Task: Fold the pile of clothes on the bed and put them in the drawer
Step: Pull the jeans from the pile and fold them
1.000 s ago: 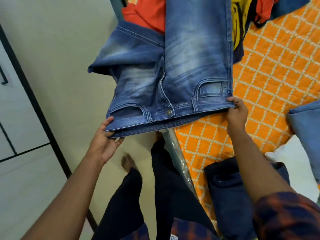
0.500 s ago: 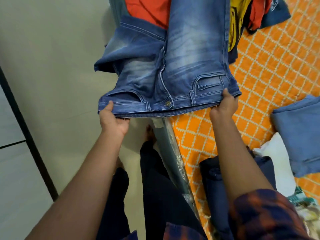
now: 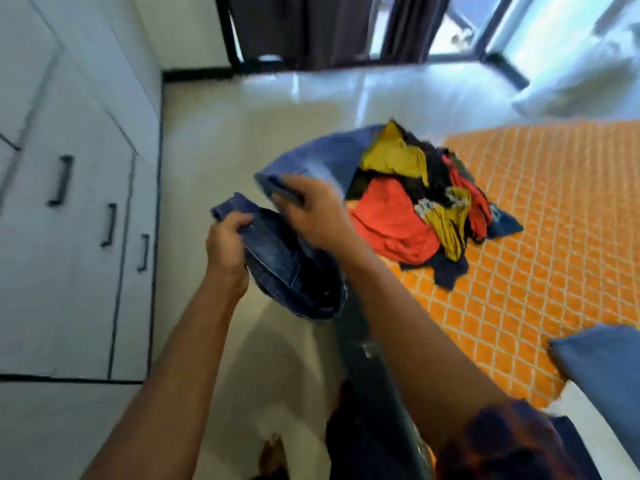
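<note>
I hold a pair of blue jeans (image 3: 294, 271) in the air beside the bed's left edge, bunched and doubled over. My left hand (image 3: 227, 242) grips the waistband end at the left. My right hand (image 3: 311, 209) grips a lighter fold of the denim higher up. Behind the jeans a pile of clothes (image 3: 415, 206) in orange, yellow, red and dark blue lies on the orange patterned bedspread (image 3: 540, 216). A folded light blue garment (image 3: 602, 372) lies on the bed at the lower right. The frame is blurred.
White cabinet drawers with dark handles (image 3: 62, 180) line the left wall. A glossy pale floor (image 3: 242, 133) runs between them and the bed. Dark curtains and a window (image 3: 346, 26) are at the far end. My legs and feet are below.
My view has swung up. My hands have come together, folding the flat-spread jeans over themselves and lifting them off the bed; the clothes pile is now uncovered.
</note>
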`<action>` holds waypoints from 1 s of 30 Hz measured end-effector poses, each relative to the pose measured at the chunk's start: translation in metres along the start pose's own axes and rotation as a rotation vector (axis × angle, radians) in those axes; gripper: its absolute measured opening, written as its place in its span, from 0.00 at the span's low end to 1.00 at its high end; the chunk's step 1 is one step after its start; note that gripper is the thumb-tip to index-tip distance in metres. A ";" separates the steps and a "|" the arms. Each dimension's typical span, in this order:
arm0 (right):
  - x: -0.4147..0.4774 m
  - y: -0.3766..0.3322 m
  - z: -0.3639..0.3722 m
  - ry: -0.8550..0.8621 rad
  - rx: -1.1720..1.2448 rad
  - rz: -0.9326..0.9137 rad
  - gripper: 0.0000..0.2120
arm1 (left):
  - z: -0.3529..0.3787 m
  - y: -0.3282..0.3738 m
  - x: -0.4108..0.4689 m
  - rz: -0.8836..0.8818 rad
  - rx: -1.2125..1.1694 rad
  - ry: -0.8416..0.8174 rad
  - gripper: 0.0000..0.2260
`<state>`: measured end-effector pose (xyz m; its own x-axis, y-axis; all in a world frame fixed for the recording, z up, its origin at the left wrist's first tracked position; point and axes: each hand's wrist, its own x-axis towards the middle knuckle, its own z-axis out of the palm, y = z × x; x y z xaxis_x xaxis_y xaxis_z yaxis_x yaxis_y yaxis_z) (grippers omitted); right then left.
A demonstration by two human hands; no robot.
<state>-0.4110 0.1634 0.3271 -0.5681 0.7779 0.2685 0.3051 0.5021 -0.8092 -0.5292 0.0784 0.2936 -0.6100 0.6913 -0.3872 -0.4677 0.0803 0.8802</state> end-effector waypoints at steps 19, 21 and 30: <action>0.017 -0.222 0.113 -0.480 -0.150 -0.410 0.12 | -0.150 0.159 -0.102 0.289 -0.012 0.282 0.16; 0.015 -0.215 0.106 -0.541 -0.065 -0.338 0.23 | -0.149 0.158 -0.103 0.286 -0.047 0.337 0.12; 0.008 -0.154 0.045 -0.639 -0.253 0.035 0.27 | -0.100 0.135 -0.087 0.372 -0.068 0.559 0.14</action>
<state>-0.4964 0.0754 0.4301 -0.8703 0.4587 -0.1793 0.4563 0.6140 -0.6440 -0.6028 -0.0428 0.4190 -0.9690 0.1872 -0.1614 -0.1904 -0.1493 0.9703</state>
